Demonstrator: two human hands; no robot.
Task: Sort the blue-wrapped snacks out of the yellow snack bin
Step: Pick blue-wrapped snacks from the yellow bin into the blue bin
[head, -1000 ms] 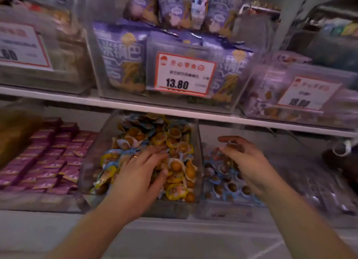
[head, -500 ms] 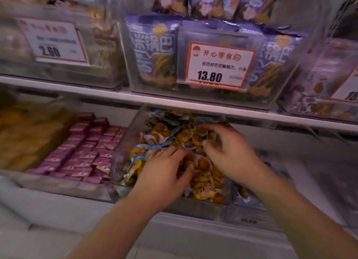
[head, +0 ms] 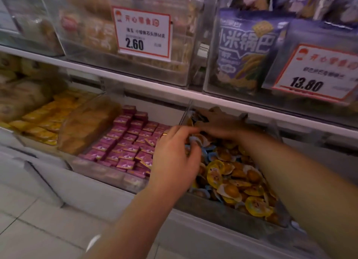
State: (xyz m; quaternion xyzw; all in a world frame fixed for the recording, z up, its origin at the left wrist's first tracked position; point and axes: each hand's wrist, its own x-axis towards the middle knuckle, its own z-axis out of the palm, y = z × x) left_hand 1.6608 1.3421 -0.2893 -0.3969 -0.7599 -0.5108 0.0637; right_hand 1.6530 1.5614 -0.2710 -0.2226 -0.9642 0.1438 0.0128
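Note:
The clear yellow snack bin (head: 222,213) on the lower shelf holds a heap of yellow-wrapped snacks (head: 215,174) with blue-wrapped snacks (head: 207,149) mixed in along its left side. My left hand (head: 174,158) is over the bin's left part, fingers curled, with a blue-wrapped snack between thumb and fingers. My right hand (head: 219,124) reaches across to the bin's back left corner under the upper shelf. It is blurred, and its fingertips lie among the wrappers there, so its grip is hidden.
Left of the bin is a bin of purple-wrapped squares (head: 127,142), then a bin of yellow packets (head: 42,119). The white upper shelf edge (head: 166,88) overhangs the bins closely. It carries price tags 2.60 (head: 142,32) and 13.80 (head: 313,72). Tiled floor (head: 38,220) lies below left.
My right hand left the bin on the right, crossed into the yellow snack bin and went to its back. My left hand stayed on the bin's left side. The view swung left and closer.

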